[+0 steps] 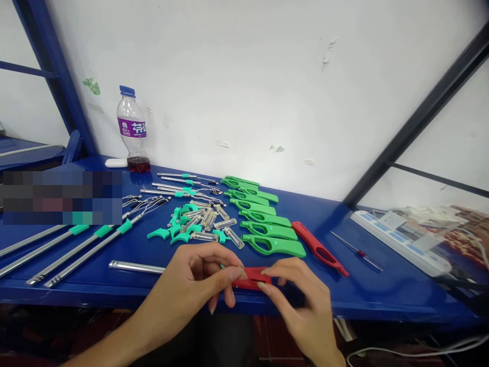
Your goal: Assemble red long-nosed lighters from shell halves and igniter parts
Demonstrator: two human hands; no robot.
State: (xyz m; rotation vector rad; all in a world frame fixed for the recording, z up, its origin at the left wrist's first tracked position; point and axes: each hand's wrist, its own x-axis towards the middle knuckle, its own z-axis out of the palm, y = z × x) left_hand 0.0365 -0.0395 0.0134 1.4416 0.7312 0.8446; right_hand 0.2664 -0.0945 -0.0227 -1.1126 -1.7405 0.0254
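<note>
Near the front edge of the blue table, a red plastic casing (254, 278) is held between both hands. My left hand (202, 278) pinches its left end, and my right hand (298, 293) grips its right end with thumb and fingers. A metal tube (135, 267) lies just left of my left hand; its right end is hidden behind that hand. Beyond the hands are teal trigger pieces (158, 233) and clear lighter tanks (208, 219) in a loose pile. Green casings (273, 245) lie in a column, with another red casing (319, 248) to their right.
Metal tubes with wires (91, 250) lie at left and at the back. A bottle (133, 130) stands by the wall beside a white object (115, 163). A screwdriver (361, 252) and a white power strip (399, 242) lie at right. The blue table edge (382, 312) runs along the front.
</note>
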